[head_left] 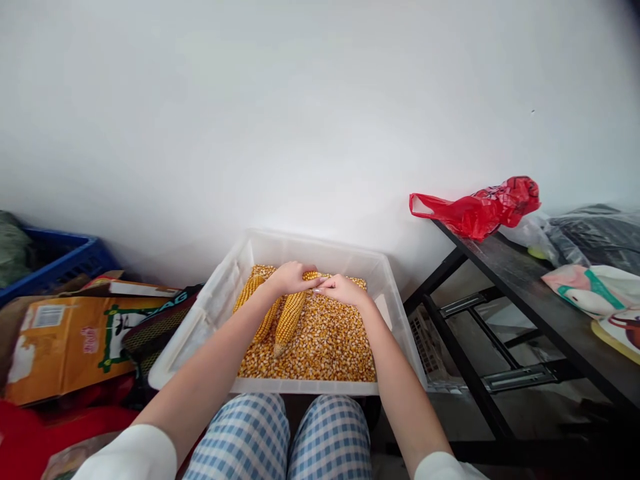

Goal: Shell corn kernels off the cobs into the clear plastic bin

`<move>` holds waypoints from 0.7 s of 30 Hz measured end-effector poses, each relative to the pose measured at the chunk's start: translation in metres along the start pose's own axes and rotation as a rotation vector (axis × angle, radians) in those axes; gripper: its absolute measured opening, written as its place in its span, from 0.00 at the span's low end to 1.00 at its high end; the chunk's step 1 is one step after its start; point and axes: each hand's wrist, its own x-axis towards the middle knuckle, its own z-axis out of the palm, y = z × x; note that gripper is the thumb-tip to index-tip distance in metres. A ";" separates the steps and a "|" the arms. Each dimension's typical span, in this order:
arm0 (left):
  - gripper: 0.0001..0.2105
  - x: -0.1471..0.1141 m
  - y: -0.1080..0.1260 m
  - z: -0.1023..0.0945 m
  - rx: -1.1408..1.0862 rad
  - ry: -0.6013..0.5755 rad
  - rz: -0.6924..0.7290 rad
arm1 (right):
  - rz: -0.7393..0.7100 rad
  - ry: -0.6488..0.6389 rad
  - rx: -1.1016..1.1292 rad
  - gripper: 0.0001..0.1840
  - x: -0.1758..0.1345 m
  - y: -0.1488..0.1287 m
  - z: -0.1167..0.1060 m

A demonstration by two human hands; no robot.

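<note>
A translucent plastic bin (320, 385) in front of my knees holds a thick layer of loose yellow corn kernels (330, 340). My left hand (293, 277) and my right hand (345, 290) meet above the far part of the kernels, both closed on a corn cob (311, 275). Only a short stretch of that cob shows between my fingers. Below my left hand a whole cob (290, 320) lies on the kernels, its tip toward me. Further cobs (247, 293) rest along the bin's left side, partly covered by my left forearm.
A white wall (320, 120) rises behind the bin. At left are an orange cardboard box (75, 340), a black mesh bag (160, 333) and a blue crate (75, 257). A black table (540, 287) at right bears a red plastic bag (480, 210) and other packages.
</note>
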 end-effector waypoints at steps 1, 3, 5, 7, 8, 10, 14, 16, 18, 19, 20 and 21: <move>0.21 0.000 0.001 0.000 0.010 0.010 0.006 | 0.002 -0.003 0.007 0.20 -0.001 0.000 -0.002; 0.21 0.000 0.003 -0.001 0.022 0.018 0.025 | 0.007 -0.002 0.011 0.20 -0.003 0.000 -0.005; 0.21 0.000 0.005 0.000 0.030 0.030 0.037 | 0.014 0.003 0.013 0.21 -0.003 0.000 -0.007; 0.21 0.000 0.006 0.000 0.003 0.069 0.017 | 0.020 -0.022 0.022 0.21 -0.003 0.001 -0.006; 0.22 0.001 0.007 0.000 -0.035 0.102 -0.003 | 0.020 -0.050 0.027 0.20 -0.002 0.001 -0.005; 0.22 0.003 0.008 -0.001 -0.156 0.185 -0.045 | 0.010 -0.108 0.032 0.19 -0.001 0.000 -0.002; 0.22 0.008 0.008 -0.004 -0.393 0.244 -0.098 | 0.011 -0.020 0.022 0.19 0.002 -0.005 0.005; 0.22 0.010 0.007 -0.005 -0.448 0.208 -0.116 | 0.025 0.055 0.017 0.19 0.002 -0.007 0.005; 0.22 0.011 0.005 -0.005 -0.482 0.192 -0.139 | 0.030 0.092 0.015 0.19 0.001 -0.009 0.004; 0.22 0.011 0.003 -0.005 -0.496 0.197 -0.153 | 0.029 0.107 0.016 0.19 0.001 -0.009 0.003; 0.22 0.011 0.002 -0.005 -0.510 0.204 -0.167 | 0.025 0.124 0.021 0.19 0.000 -0.010 0.001; 0.22 0.011 0.001 -0.004 -0.525 0.210 -0.180 | 0.019 0.142 0.028 0.19 -0.001 -0.010 0.000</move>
